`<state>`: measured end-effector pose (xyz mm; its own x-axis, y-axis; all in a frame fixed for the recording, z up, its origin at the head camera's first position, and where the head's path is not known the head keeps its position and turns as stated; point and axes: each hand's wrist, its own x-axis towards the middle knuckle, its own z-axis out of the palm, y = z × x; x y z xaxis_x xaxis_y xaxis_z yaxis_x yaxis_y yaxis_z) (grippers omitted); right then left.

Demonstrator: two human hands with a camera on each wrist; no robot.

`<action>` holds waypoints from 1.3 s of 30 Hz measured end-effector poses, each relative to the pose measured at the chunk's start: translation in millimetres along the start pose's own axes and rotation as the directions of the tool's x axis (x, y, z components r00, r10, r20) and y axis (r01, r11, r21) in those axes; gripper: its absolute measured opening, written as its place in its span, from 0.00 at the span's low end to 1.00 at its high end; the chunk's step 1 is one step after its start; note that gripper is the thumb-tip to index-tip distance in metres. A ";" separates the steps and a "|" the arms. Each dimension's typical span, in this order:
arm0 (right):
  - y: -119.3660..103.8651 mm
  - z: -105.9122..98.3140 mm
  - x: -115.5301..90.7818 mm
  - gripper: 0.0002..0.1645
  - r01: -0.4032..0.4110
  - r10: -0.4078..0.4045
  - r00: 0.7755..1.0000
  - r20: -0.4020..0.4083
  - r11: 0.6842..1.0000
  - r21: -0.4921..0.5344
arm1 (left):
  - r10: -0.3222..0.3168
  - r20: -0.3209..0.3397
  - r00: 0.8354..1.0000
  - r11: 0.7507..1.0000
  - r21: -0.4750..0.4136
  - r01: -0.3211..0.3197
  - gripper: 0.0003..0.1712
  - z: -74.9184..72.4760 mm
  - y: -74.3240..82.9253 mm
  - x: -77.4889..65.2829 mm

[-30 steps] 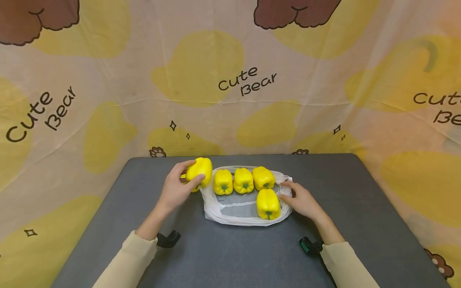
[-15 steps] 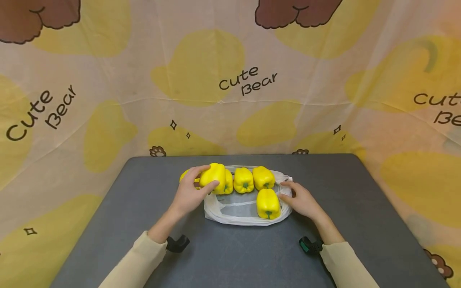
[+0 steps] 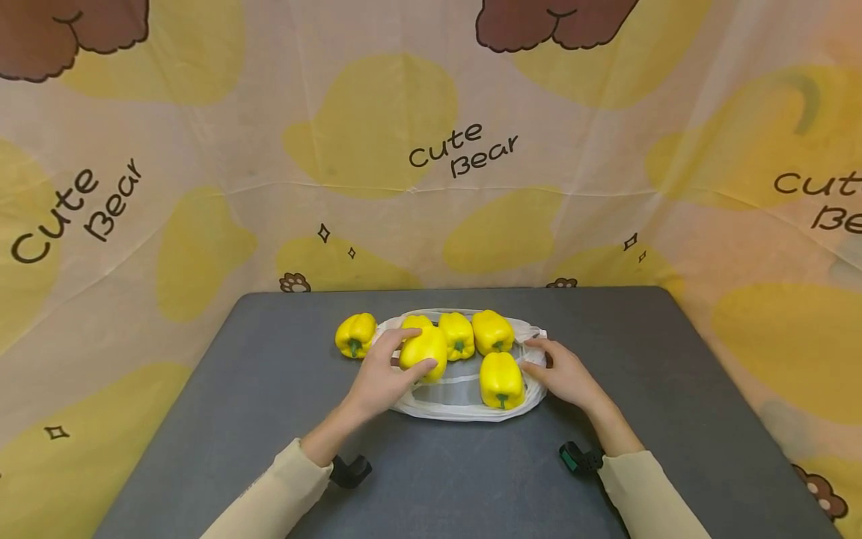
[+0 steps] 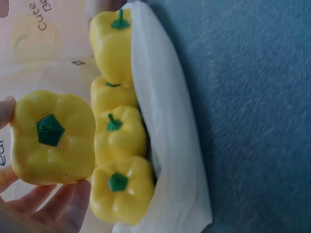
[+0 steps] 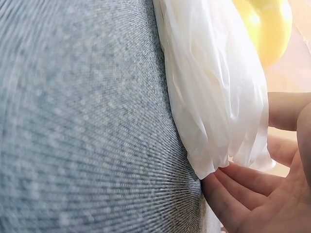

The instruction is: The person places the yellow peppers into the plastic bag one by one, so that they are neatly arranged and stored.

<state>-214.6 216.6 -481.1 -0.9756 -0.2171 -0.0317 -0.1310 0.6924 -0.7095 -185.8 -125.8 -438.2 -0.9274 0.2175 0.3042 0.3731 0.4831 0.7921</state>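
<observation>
My left hand (image 3: 385,374) grips a yellow bell pepper (image 3: 426,353) between thumb and fingers, over the left part of a white plastic bag (image 3: 465,411). The left wrist view shows the base of this pepper (image 4: 73,155) with a green stem facing the camera. Inside the open bag, three peppers line the back, and another pepper (image 3: 501,382) sits at the front right. The held pepper partly covers the back-left one (image 3: 416,321). At the bag's right end, my right hand (image 3: 566,374) holds the gathered plastic, its thumb at the rim and fingers low against the side.
One more yellow pepper (image 3: 355,335) lies on the dark grey table (image 3: 444,479), just left of the bag. A printed curtain (image 3: 377,150) hangs behind the table and along both sides. Each wrist carries a small black device.
My left hand has carried its pepper rightward and nearer, from the bag's left edge to above its inside. The loose pepper at left is now uncovered. My right hand stays put.
</observation>
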 end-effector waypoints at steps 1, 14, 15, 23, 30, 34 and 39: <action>-0.1 -0.1 -0.1 0.37 0.001 -0.001 1.000 0.000 1.000 -0.001 | -0.006 0.004 1.000 1.000 0.002 0.006 0.33 2.1 0.6 -0.7; -0.6 -0.2 -1.0 0.37 0.004 -0.004 1.000 -0.003 1.000 -0.005 | -0.010 0.069 0.998 1.000 0.017 0.009 0.32 26.5 -4.4 -10.8; -0.4 -0.3 -1.0 0.37 0.006 -0.006 1.000 -0.004 1.000 -0.006 | -0.016 0.075 0.997 1.000 0.024 0.014 0.32 28.4 -5.0 -11.2; 0.5 0.3 -0.9 0.37 0.002 -0.002 1.000 -0.006 1.000 -0.003 | -0.054 0.121 0.991 0.998 0.045 0.049 0.36 42.3 -5.9 -14.4; 0.8 1.1 -0.6 0.36 0.006 -0.006 1.000 -0.008 1.000 -0.007 | -0.050 0.132 0.990 0.998 0.055 0.044 0.36 52.3 -10.0 -14.9; 0.5 0.7 -0.7 0.36 0.014 -0.014 1.000 -0.010 1.000 -0.012 | -0.083 0.132 0.988 0.995 0.062 0.076 0.37 56.3 -11.2 -15.0; 0.6 0.6 -0.9 0.36 0.016 -0.017 1.000 -0.011 1.000 -0.013 | -0.109 0.154 0.982 0.993 0.066 0.100 0.37 56.4 -10.2 -13.7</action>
<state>-213.7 216.8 -481.9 -0.9752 -0.2210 -0.0122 -0.1493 0.6977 -0.7007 -175.5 -85.9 -480.2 -0.9475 0.2919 0.1308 0.2797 0.5574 0.7817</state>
